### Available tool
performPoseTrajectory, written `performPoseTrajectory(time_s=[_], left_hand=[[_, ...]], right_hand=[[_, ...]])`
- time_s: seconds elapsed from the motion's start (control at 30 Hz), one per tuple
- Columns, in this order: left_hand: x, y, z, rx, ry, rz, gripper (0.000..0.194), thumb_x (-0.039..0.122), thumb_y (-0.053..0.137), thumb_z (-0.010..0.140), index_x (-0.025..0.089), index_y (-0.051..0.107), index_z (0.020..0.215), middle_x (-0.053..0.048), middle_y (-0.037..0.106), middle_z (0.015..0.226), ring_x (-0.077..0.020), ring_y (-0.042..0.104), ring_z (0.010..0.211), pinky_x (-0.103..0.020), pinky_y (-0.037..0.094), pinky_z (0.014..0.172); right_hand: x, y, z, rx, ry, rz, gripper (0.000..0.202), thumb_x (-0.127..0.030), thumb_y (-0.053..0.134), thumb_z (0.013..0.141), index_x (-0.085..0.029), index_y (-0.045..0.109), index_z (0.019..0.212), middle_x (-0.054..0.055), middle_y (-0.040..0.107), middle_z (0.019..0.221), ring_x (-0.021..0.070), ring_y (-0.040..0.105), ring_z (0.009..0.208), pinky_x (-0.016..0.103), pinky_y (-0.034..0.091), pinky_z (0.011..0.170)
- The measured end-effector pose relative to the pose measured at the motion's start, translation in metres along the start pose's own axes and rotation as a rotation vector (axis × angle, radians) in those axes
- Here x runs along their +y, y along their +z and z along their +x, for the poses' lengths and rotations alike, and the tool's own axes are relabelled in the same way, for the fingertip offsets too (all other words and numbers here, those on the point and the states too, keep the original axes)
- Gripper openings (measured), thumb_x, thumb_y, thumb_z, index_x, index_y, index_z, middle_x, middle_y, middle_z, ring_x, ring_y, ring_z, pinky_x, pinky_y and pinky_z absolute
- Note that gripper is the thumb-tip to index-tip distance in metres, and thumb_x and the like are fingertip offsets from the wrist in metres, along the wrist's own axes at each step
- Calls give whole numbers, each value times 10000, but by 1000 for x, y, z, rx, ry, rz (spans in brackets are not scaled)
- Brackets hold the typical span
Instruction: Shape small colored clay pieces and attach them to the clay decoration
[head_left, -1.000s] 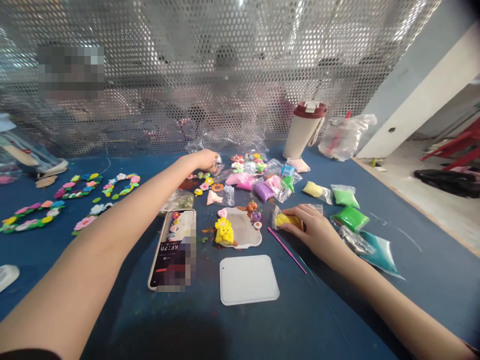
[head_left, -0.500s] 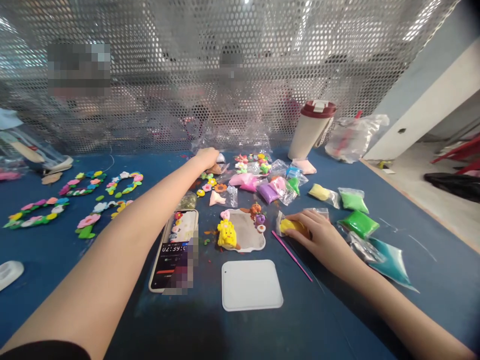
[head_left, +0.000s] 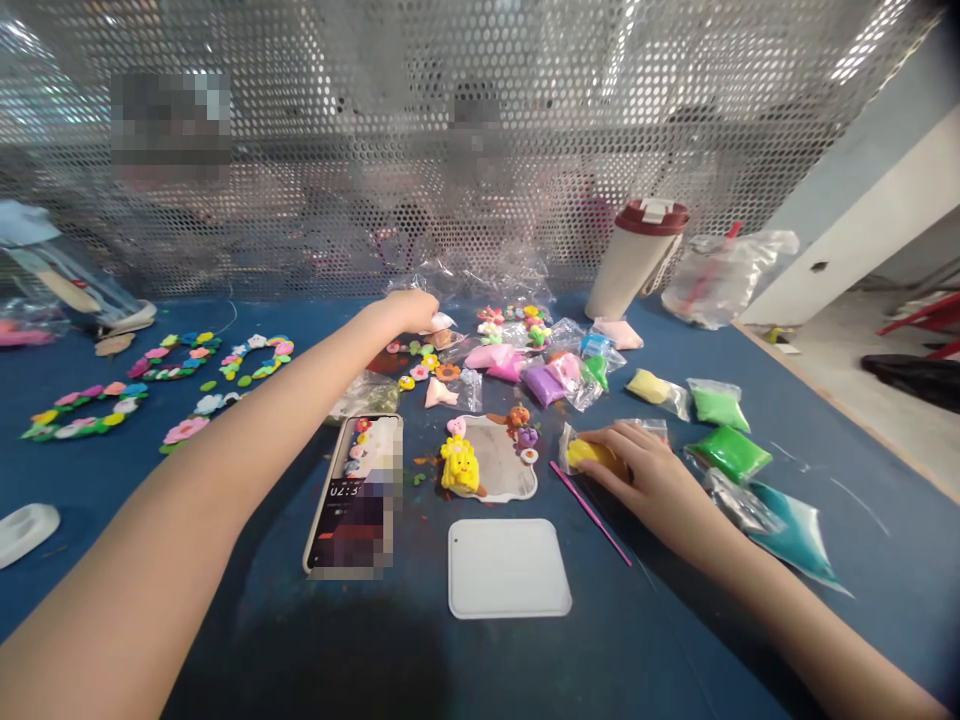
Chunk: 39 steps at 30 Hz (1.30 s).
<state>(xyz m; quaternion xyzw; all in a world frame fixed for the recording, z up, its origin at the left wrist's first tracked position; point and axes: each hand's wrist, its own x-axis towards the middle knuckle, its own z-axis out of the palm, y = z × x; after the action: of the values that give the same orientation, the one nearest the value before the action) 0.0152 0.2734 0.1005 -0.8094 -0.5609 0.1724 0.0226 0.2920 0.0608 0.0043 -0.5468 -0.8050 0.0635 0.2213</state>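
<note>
My left hand (head_left: 414,311) reaches to the back of the table. Its fingers are closed on a small bag of white clay (head_left: 442,322), though most fingertips are hidden. My right hand (head_left: 637,462) lies over a clear bag of yellow clay (head_left: 589,456), thumb and fingers curled around it. Left of that hand is a pink stick (head_left: 592,513). In the middle lies a wavy-edged plaque (head_left: 501,462) with a yellow clay figure (head_left: 459,467) on its left side and small clay pieces at its upper right. A white rectangular board (head_left: 510,568) is nearer me.
A phone (head_left: 352,500) lies left of the plaque. Clay-flower rings (head_left: 82,412) and a white mouse-shaped object (head_left: 28,533) are at left. Bags of green (head_left: 727,453) and teal clay (head_left: 799,530) lie at right. A tumbler (head_left: 634,262) stands before the perforated metal screen (head_left: 337,150).
The view has shifted slightly, so most things sit a little further right. My left hand has drawn the white clay bag slightly. My right hand stays on the yellow clay.
</note>
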Motion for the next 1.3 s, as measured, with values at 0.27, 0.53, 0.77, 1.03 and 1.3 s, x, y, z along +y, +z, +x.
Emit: performPoseTrajectory(time_s=[0.27,0.53,0.77,1.03,1.3], left_hand=[[7,1,-19,79,-63,-64,332,319,584,919,151,553,1203,-98,583,1202,-230,613,1009,-430,532,841],[19,32,-154,283,-12,-287,274,348,336,1002,237,546,1138,-21,622,1176,-154,607,1010,-239,469,825],[1,95,-196,34,-469,-280,500,559,295,914,209,522,639,-102,631,590,-310,625,573,-327,339,464],[-9,101,-189,-100,-430,-377,491,581,297,894,220,537,663,-104,682,727,-311,651,700,-335,355,531],[-29,106,-190,-163,-294,-482,398,474,349,904,217,504,642,-37,671,681,-218,641,660,-301,371,565]], right_hand=[[-1,-1,1,-6,10,-5,275,-406,467,934,-213,635,1035,75,660,894,241,624,839,383,502,745],[-1,-3,-1,-58,5,1,279,-386,461,943,-181,607,1064,92,643,950,256,608,911,415,492,813],[0,0,-2,-86,23,19,300,-398,451,950,-179,588,1103,98,625,993,269,588,952,440,464,859],[-2,-2,-1,-99,27,29,302,-407,438,953,-187,586,1098,95,622,972,262,590,920,428,469,836],[0,-1,-2,-93,19,22,305,-406,445,950,-186,588,1103,96,627,982,261,598,922,426,480,828]])
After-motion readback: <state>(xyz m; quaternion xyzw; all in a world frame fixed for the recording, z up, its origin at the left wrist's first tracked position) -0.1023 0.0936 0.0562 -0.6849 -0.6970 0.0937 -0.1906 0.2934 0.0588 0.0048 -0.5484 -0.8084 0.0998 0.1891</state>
